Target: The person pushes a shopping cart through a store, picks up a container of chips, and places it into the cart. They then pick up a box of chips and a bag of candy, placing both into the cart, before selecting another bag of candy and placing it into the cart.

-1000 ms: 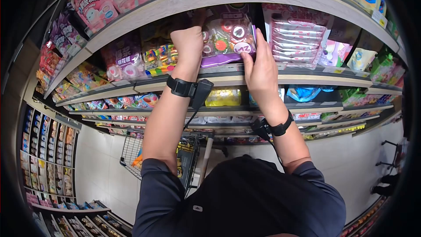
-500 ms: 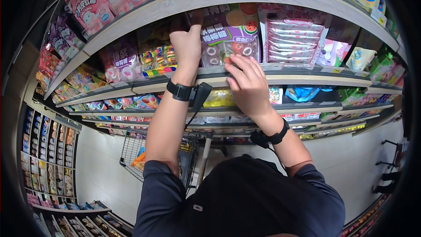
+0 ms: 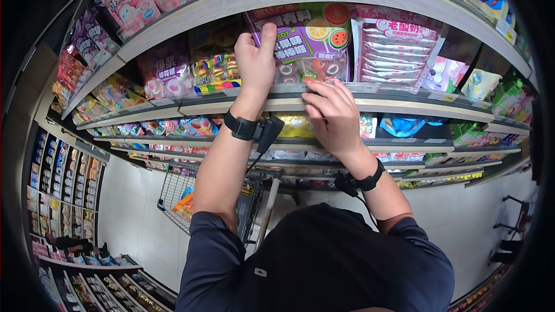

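Purple and green, the candy bag (image 3: 306,40) stands upright on the shelf (image 3: 404,104), its printed face turned out toward the person and its long axis running top to bottom, with the fruit pictures near the upper edge. It sits in the front row between a rainbow-striped packet (image 3: 214,72) on one side and a pink bag of wrapped sticks (image 3: 390,46) on the other.

The left hand (image 3: 254,66) is raised against the bag's left edge, fingers pointing up and pressed flat along it; this reads as steadying the bag so it stays square to the front rather than leaning. The right hand (image 3: 332,112) lies lower, fingers spread and half curled over the shelf lip, fingertips touching the bag's bottom edge (whether they actually pinch the film cannot be told). Neither hand is closed around the bag as a whole.

Both wrists carry black bands (image 3: 241,127) with small devices attached. Below the arms, a wire shopping cart (image 3: 179,196) stands on the pale floor, with something orange inside it. More snack packets fill the lower shelves.
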A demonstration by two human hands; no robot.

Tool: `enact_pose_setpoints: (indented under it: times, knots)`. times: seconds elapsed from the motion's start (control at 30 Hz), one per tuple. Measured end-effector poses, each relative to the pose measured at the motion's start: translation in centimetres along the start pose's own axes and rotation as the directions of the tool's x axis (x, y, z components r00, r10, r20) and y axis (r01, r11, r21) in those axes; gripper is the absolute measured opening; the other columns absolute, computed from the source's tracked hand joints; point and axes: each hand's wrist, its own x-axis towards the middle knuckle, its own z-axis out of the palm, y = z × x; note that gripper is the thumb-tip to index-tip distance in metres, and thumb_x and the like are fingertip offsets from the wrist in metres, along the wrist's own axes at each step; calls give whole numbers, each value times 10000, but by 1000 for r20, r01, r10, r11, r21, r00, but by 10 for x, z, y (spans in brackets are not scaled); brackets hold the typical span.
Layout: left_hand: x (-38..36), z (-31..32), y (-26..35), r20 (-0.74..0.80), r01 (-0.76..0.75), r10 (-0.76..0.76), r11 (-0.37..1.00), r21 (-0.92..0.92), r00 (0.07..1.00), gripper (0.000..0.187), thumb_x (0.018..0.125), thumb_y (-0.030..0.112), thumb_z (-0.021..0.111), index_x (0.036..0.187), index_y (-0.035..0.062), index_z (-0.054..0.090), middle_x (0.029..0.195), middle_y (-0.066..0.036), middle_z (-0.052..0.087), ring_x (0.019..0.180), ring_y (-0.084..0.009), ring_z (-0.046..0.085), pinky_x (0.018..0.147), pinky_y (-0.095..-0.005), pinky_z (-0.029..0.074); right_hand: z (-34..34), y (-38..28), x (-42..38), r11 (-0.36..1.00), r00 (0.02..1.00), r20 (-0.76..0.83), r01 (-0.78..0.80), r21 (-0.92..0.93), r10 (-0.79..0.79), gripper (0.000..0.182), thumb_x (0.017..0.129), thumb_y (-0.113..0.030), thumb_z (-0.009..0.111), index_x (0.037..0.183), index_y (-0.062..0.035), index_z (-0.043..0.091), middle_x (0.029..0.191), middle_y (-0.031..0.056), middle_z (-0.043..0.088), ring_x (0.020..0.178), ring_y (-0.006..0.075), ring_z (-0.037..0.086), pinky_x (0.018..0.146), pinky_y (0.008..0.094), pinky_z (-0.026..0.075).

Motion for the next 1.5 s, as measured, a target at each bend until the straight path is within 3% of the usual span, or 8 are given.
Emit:
enact_pose_setpoints:
  times: [0.5,0.8,0.9,1.0,1.17,1.3,1.4,1.5]
  knots:
    - [-13,5,15,-29,-97,96,993,-67,995,311,1077,321,606,930,81,475,852,38,477,799,-48,401,695,-237,371,-7,3,-10,991,998,-59,-20,134,28,184,824,-10,747,1001,-51,722,1121,123,732,1027,347,692,931,460,535]
    - [-14,-5,4,22,-48,48,999,21,999,286,1000,201,730,956,57,486,907,-4,597,813,-47,554,690,-206,461,1,-6,-19,957,998,-44,-27,287,42,269,769,121,702,994,-24,718,1048,120,747,938,323,720,790,384,585]
    - [-18,-7,8,10,-57,57,998,10,998,266,998,185,729,1068,26,528,984,-32,607,863,-68,576,748,-216,488,1,-10,-22,941,997,-25,-57,334,69,241,774,116,698,977,-11,722,997,120,749,889,317,727,765,384,588]
    - [-27,-15,12,-64,-176,180,982,65,981,522,999,128,694,1440,-20,456,1254,-121,591,1092,-148,591,939,-290,499,3,-11,-32,935,994,53,-110,338,98,194,794,103,677,948,-3,728,965,143,745,878,318,724,764,385,579]
    - [-93,-67,30,43,-314,330,841,440,943,610,955,55,661,1508,-22,414,1396,-164,580,1270,-236,570,1078,-375,449,9,-13,-48,916,988,152,-86,392,28,155,786,82,684,919,9,718,898,157,737,816,326,720,723,394,575]
    - [-185,-123,24,40,-125,126,791,599,991,564,897,22,695,1424,-52,510,1257,-169,677,1088,-220,648,968,-349,502,28,-18,-62,875,970,237,-156,458,49,142,832,77,700,946,-3,720,845,143,718,753,312,708,684,389,570]
    - [-270,-159,9,-286,301,-168,798,522,943,397,950,51,694,1326,-34,599,1014,-90,705,844,-132,638,782,-279,521,47,-32,-72,841,918,398,-209,500,-9,125,852,27,714,966,-17,736,866,138,730,774,316,701,692,392,561]
    - [-380,-222,-10,-476,561,-303,532,634,825,273,951,76,693,1218,23,669,833,-71,650,769,-166,659,706,-283,531,70,-38,-96,808,809,579,-278,520,-94,143,900,-94,711,1034,-59,749,903,132,743,861,334,701,748,413,559]
